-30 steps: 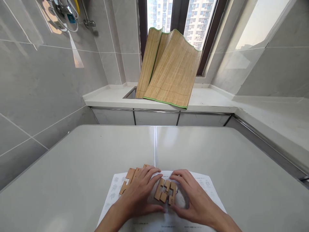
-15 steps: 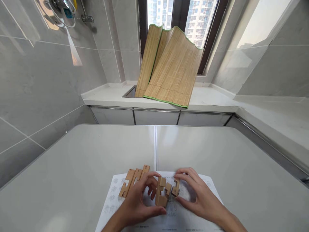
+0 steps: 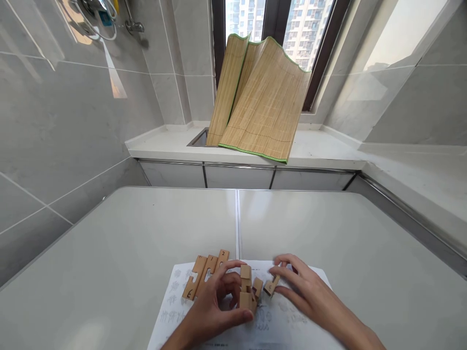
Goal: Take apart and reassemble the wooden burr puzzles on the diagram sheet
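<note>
My left hand (image 3: pixel 222 304) grips notched wooden blocks (image 3: pixel 245 287) between thumb and fingers, upright over the paper. A second notched piece (image 3: pixel 257 288) leans against their right side. My right hand (image 3: pixel 301 287) pinches a smaller notched piece (image 3: pixel 271 285), tilted, with a dark mark on its end; a gap separates it from the blocks on the left. Beyond my left hand, several flat notched pieces (image 3: pixel 194 278) lie side by side, with numbers such as 6 and 2 on them. My left fingers partly hide the nearest of these.
A printed sheet (image 3: pixel 164 316) with faint drawings lies under the hands on the white table (image 3: pixel 109 257). Behind the table, a folded bamboo mat (image 3: pixel 266 102) leans on a ledge (image 3: pixel 160 148) by the window.
My right hand has moved slightly right and turned its piece to a more slanted angle. The blocks in my left hand have rotated a little. The view has shifted slightly.
</note>
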Available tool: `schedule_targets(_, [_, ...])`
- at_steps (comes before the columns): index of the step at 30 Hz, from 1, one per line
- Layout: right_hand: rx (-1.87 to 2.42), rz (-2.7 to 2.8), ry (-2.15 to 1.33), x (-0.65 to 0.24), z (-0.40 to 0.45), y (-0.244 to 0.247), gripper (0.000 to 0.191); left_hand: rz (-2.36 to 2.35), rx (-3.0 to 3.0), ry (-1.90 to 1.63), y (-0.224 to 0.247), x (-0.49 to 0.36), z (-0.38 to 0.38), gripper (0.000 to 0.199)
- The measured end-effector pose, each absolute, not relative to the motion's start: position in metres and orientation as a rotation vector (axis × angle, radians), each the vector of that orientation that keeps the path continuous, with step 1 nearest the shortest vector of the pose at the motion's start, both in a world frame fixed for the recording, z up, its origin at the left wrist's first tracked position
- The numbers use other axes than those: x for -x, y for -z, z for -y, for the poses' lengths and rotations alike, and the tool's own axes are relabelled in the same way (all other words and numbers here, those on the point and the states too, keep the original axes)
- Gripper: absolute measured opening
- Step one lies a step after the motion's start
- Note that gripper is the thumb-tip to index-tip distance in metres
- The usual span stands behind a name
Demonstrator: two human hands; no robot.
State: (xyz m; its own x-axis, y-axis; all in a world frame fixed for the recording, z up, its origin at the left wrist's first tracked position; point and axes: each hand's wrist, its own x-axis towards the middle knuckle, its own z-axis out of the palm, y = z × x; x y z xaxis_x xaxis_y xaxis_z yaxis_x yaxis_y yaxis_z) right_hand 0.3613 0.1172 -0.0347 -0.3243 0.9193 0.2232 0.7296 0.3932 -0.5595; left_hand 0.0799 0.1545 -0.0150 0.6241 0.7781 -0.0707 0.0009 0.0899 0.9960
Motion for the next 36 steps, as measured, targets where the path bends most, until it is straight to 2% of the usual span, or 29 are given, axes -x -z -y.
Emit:
schedule_targets(6, [1.369, 2.035, -0.586, -0.365, -0.121, 0.031, 0.022, -0.777, -1.382, -0.645, 0.013, -0.086, -0.150, 0.076])
schedule_targets(17, [1.247, 1.732, -0.779, -0.334, -0.107, 0.026, 0.014, -0.873, -1.404, -0.647, 0.025, -0.094, -0.145, 0.074])
schedule_targets(25, [1.063, 1.752, -0.639, -0.312, -0.100, 0.028, 0.033, -0.835, -1.397, -0.645, 0.026, -0.096, -0.142, 0.075])
schedule_targets(36, [1.065, 1.758, -0.530, -0.309, -0.099, 0.026, 0.026, -0.793, -1.363, -0.657, 0.021, -0.094, -0.142, 0.074])
